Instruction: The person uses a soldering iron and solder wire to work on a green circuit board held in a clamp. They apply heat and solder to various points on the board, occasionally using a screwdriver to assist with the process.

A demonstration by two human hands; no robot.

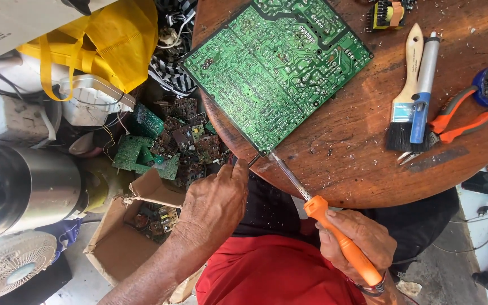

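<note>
A large green circuit board (275,70) lies solder side up on a round wooden table (362,164), its near corner reaching the table edge. The person's right hand (360,243) is wrapped closed around the orange handle of a soldering iron (317,212), whose metal shaft runs up to that near corner of the board. The left hand (216,206) sits just left of the same corner, fingertips pinched at the board's edge; whether they grip the board or some small part there cannot be told. To the right of the board rest a paintbrush (405,107), a blue-and-white desoldering pump (423,87) and orange-handled pliers (456,116). Left of the board, below the table, lies a heap of scrap boards (165,141) beside a torn cardboard box (131,226). The likely risk: the left fingertips are close to the iron's tip and could be burned, and the overhanging corner could let the board shift or tip if pressed
</note>
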